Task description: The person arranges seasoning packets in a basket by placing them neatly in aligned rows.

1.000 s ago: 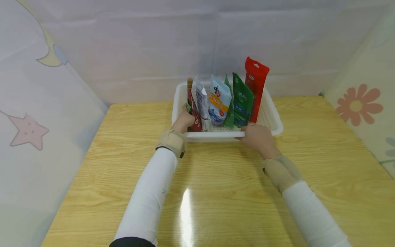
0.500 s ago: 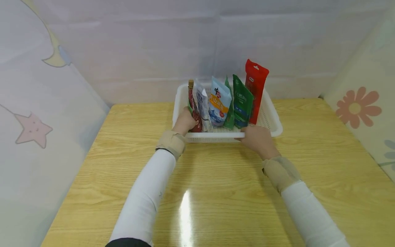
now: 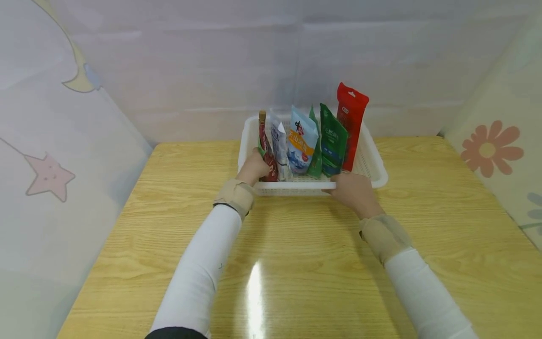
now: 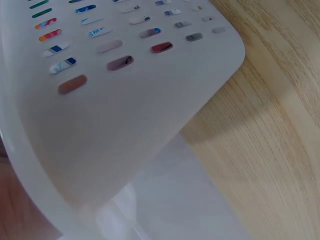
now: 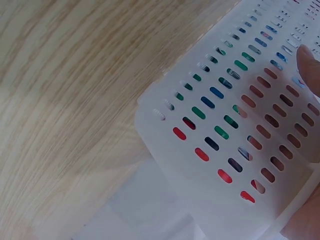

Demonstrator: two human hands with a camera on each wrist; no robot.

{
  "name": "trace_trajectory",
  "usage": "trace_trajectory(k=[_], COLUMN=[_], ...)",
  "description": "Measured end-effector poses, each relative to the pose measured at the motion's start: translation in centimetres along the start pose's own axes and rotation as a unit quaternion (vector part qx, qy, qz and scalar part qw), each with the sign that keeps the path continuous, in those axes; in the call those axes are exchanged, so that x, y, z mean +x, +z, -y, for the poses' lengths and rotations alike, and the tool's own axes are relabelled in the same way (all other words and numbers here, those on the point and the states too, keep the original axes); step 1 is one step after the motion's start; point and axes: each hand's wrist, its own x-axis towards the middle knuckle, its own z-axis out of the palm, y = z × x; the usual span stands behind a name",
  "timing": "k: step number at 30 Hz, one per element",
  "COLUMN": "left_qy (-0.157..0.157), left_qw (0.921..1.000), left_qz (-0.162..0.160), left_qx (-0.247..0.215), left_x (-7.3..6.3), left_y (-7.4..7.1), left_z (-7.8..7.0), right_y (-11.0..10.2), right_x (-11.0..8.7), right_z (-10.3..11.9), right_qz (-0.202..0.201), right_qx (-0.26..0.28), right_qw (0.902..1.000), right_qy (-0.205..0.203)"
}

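In the head view a white plastic basket (image 3: 376,162) stands at the back of the table, with a row of packets inside. My left hand (image 3: 254,168) reaches over its front left corner and grips a red bottle (image 3: 271,172) with a cork-coloured top, thumb across its front. My right hand (image 3: 353,190) holds the front rim; the right wrist view shows one finger (image 5: 309,70) outside the slotted wall. Beside the bottle stand a silver-white packet (image 3: 279,143), a light blue pouch (image 3: 301,143), green pouches (image 3: 333,139) and a tall red packet (image 3: 352,117). The left fingers are mostly hidden.
The wooden table (image 3: 296,263) extends in front of the basket and to both sides. A pale cloth wall (image 3: 211,70) rises right behind it. Printed side walls, one with a pink star (image 3: 50,176) and one with a red flower (image 3: 491,148), flank the table.
The head view has shifted slightly. Both hands keep their places, and the basket and its packets stay where they were.
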Motion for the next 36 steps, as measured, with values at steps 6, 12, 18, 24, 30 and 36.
trace_trajectory(k=[6,12,18,24,30,36], left_qy=[-0.007,-0.007,0.001,0.02,0.024,0.059], left_qw=[0.9997,0.9995,0.9997,0.9998,0.9995,0.9929], left_qz=[-0.005,-0.014,-0.015,-0.006,-0.008,-0.097], left_qx=[-0.024,-0.027,-0.019,0.006,-0.017,-0.034], left_x=[-0.1,-0.7,-1.0,-1.3,-2.3,-2.6], left_y=[-0.1,-0.2,-0.7,-1.4,-2.5,-3.9], left_z=[0.5,0.8,0.1,-0.7,-1.2,-0.7], right_y=[0.3,0.9,0.8,0.7,0.6,-1.8], right_x=[0.0,-0.3,-0.1,0.0,-0.1,-0.7], right_z=[0.1,0.4,-0.1,-1.0,-2.3,-4.3], right_qz=[0.005,-0.003,-0.016,-0.006,0.012,0.027], right_qx=[-0.004,-0.008,-0.022,-0.016,0.031,0.217], right_qw=[1.0,0.9999,0.9996,0.9998,0.9988,0.9753], right_qy=[-0.006,-0.01,-0.012,-0.007,-0.035,-0.032])
